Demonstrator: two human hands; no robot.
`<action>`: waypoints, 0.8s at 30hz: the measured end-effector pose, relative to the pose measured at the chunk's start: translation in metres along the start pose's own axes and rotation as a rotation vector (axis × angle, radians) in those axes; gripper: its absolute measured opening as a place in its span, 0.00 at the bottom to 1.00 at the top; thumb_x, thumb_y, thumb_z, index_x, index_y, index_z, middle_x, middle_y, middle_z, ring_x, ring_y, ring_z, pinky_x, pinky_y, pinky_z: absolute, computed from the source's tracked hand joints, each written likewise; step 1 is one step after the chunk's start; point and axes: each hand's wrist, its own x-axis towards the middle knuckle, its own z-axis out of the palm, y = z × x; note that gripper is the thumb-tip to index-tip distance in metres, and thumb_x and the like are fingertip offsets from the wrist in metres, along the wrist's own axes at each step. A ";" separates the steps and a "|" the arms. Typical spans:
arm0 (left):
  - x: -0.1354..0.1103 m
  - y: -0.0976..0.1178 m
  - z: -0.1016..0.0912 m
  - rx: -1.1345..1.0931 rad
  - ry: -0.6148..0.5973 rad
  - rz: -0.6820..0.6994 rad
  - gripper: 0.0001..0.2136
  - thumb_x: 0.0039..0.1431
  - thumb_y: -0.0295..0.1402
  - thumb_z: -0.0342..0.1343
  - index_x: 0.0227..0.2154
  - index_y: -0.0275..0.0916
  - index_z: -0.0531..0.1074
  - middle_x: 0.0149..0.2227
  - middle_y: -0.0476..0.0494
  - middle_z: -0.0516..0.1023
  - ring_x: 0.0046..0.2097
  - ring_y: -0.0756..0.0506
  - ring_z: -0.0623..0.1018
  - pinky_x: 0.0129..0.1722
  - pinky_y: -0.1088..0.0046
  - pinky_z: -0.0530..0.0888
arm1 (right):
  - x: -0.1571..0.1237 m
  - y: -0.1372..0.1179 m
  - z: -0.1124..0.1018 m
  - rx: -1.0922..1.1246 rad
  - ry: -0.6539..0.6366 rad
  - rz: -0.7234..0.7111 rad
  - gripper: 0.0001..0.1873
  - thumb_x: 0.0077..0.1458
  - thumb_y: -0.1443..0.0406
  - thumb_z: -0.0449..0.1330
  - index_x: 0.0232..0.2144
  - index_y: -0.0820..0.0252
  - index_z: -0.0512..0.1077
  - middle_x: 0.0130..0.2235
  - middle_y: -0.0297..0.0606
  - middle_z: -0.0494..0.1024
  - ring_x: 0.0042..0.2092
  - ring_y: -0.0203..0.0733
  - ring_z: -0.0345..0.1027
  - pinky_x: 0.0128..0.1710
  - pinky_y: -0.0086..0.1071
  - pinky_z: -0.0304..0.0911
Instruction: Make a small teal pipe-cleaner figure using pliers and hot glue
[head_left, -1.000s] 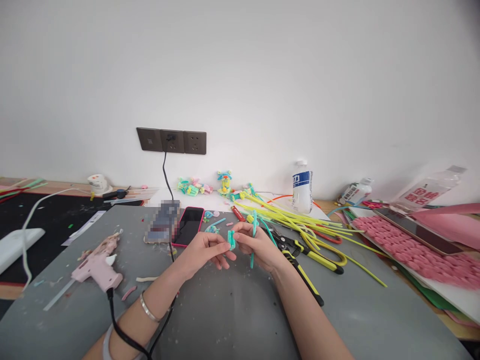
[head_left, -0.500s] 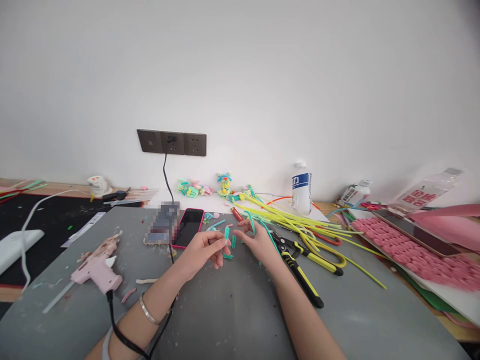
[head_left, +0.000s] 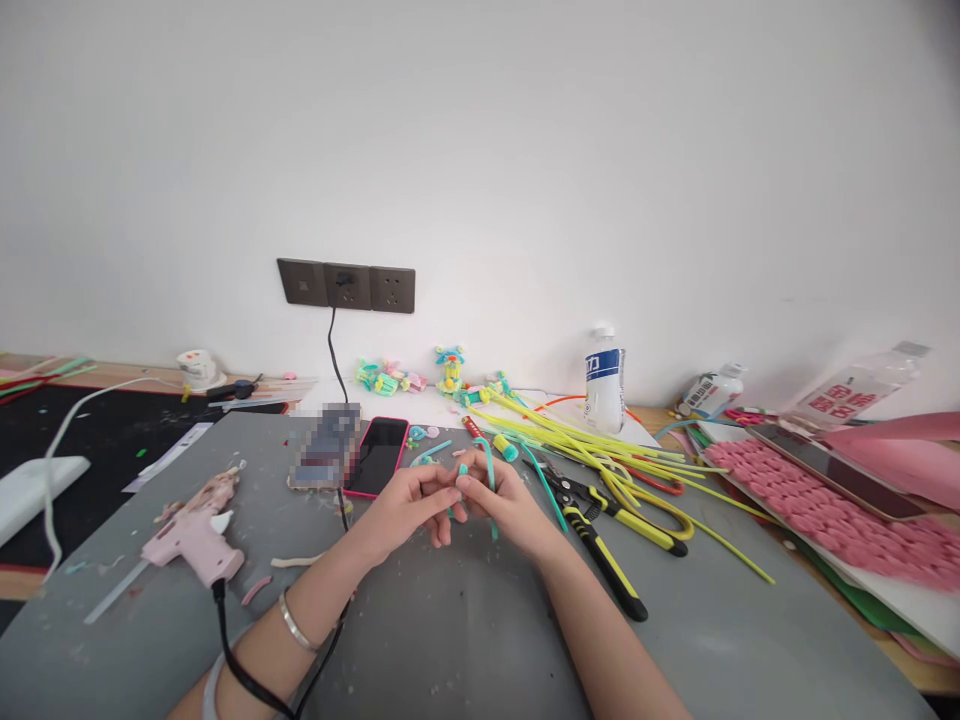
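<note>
My left hand point(head_left: 420, 505) and my right hand point(head_left: 504, 500) meet at the fingertips above the grey mat. Between the pinched fingers a short folded piece of teal pipe cleaner point(head_left: 463, 469) sticks up; most of it is hidden. A longer teal pipe cleaner strand point(head_left: 490, 462) loops over my right hand, its end hanging below the fingers. Just beyond, a small teal and yellow bundle point(head_left: 505, 447) lies on the mat. Yellow-handled pliers point(head_left: 600, 545) lie right of my right hand.
Left lies a pink glue gun point(head_left: 199, 545) with its black cord under my left forearm. Two phones, one a pink-edged phone point(head_left: 379, 455), sit behind my left hand. Yellow pipe cleaners point(head_left: 592, 435) spread right. A white bottle point(head_left: 604, 380) and small figures point(head_left: 450, 370) stand by the wall.
My hands have come together, the right moving left to meet the left. The teal and yellow bundle has come into sight behind them. The long teal strand now hangs lower across my right hand.
</note>
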 end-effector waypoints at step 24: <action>0.000 -0.004 -0.003 -0.087 -0.188 -0.264 0.16 0.52 0.43 0.66 0.32 0.34 0.76 0.33 0.40 0.84 0.28 0.49 0.82 0.25 0.79 0.73 | 0.001 0.013 -0.015 -0.117 0.255 -0.177 0.36 0.60 0.43 0.53 0.10 0.59 0.68 0.09 0.27 0.54 0.15 0.31 0.47 0.19 0.30 0.46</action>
